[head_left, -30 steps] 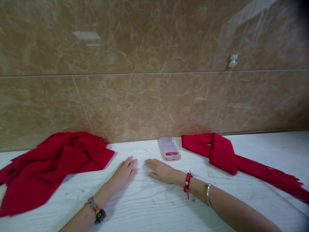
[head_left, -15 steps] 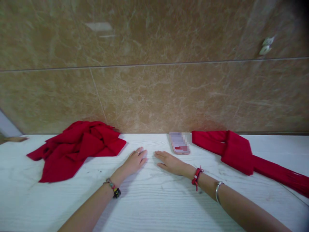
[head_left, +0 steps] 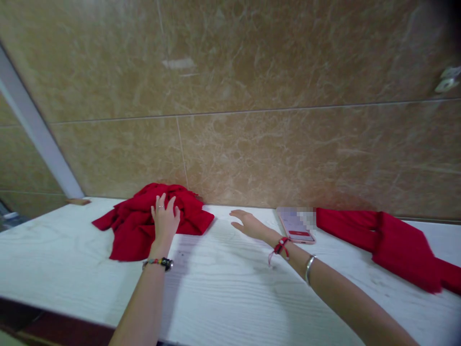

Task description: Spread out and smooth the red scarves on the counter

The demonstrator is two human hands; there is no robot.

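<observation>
A crumpled heap of red cloth [head_left: 133,230] lies against the wall on the left of the white wooden table. My left hand [head_left: 166,216] is over its middle, fingers spread; whether the fingertips press on the fabric I cannot tell. To the right of the heap my right hand [head_left: 248,223] hovers near the tabletop, fingers loosely stretched and holding nothing. Just beyond the right wrist sits a smartphone [head_left: 293,230] in a pinkish case, its screen lit and partly blurred. A folded red scarf [head_left: 403,250] rests at the far right, its end cut off by the view's edge.
The white table [head_left: 216,288] runs up to a brown marbled tile wall [head_left: 252,144]. A small brown block [head_left: 78,202] is at the table's back left corner, beside a pale post [head_left: 39,125]. White hooks [head_left: 447,79] are on the wall at upper right.
My left hand has gone from the bare table to over the red heap. My right hand has lifted slightly, moving toward the heap. The view has turned left.
</observation>
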